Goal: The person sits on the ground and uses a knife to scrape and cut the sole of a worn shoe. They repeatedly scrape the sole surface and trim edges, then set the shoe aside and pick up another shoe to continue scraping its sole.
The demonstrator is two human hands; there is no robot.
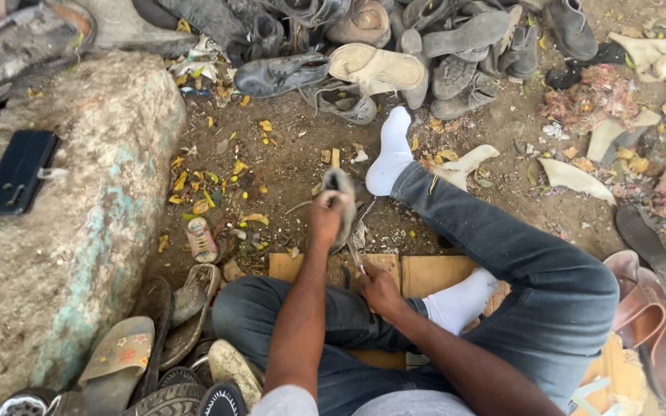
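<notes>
While the person sits cross-legged on flattened cardboard (433,271) laid over the dirt ground (294,154), the head view looks straight down on both arms meeting over the lap. Left hand (325,219) is closed around a worn shoe (341,202), holding it up on end off the cardboard with the sole side turned toward the other hand, probably so the edge can be worked on. Right hand (379,289) sits lower, just above the near edge of the cardboard, fingers pinched shut on a thin tool (354,258) that runs up toward the shoe's lower end; whether its tip touches the shoe is too small to tell. One leg in dark jeans stretches out ahead, its white sock (389,152) resting on the dirt, while the other foot is tucked in beside the right wrist, which appears to brace the body for close work.

Along the far edge of the ground lies a heap of old shoes and soles (395,54). A large rough stone (63,223) streaked with green paint fills the left side, with a dark flat case (18,171) on top. More sandals (121,358) crowd the near-left corner, and brown sandals (657,323) lie at the right edge.
</notes>
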